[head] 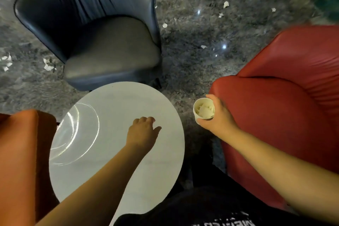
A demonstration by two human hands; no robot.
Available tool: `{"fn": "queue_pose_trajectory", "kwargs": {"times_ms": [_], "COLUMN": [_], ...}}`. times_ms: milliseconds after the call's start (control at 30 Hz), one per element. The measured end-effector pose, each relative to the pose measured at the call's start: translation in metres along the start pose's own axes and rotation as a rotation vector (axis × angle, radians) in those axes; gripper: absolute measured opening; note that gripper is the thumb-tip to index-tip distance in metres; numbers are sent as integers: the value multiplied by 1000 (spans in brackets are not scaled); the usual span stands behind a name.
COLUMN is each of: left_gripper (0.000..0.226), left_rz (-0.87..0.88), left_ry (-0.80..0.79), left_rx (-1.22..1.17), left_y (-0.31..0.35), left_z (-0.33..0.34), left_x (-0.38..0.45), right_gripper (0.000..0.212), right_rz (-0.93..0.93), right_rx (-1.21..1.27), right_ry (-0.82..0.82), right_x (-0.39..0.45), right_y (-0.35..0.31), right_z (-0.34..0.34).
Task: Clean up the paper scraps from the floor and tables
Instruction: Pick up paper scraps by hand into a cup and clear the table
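Cup [204, 111] round, paper, scrap-filled | right hand [219, 115] grip wrapped round it | left hand [142, 131] grip loose over smooth round table [117, 97]

Round white table [146, 180] under the left hand [142, 132], glossy, with curved light reflections left of it. Dark speckled floor [192, 71] beyond both hands, strewn with white paper scraps [226, 4] far ahead and far left.

Dark blue leather armchair [88, 29] at top left, seat facing the camera. Red armchair [286, 101] at right, orange armchair [20, 161] at lower left. Black printed garment [211, 213] at bottom edge. Grey mottled, glossy surface between the chairs.
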State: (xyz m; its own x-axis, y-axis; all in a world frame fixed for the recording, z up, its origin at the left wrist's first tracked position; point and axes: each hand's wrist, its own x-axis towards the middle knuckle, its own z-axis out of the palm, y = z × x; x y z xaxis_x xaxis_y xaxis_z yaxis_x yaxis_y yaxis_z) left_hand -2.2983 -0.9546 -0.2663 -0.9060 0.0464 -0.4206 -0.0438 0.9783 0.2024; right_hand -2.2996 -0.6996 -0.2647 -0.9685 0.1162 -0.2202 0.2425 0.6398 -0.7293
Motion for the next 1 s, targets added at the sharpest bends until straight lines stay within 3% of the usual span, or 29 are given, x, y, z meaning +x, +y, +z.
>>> {"fn": "queue_pose_trajectory", "kwargs": {"times_ms": [400, 1000], "left_gripper": [51, 43], "left_rz": [234, 338], "left_ry": [-67, 8], "left_rx": [278, 365], "left_y": [147, 207], "left_z": [-18, -95], "left_x": [125, 289], "right_gripper": [82, 90], "right_rz": [12, 29], "right_rx": [-40, -22], "right_ry": [123, 144], "right_x": [99, 251], "right_y": [70, 36], "right_z": [-130, -179]}}
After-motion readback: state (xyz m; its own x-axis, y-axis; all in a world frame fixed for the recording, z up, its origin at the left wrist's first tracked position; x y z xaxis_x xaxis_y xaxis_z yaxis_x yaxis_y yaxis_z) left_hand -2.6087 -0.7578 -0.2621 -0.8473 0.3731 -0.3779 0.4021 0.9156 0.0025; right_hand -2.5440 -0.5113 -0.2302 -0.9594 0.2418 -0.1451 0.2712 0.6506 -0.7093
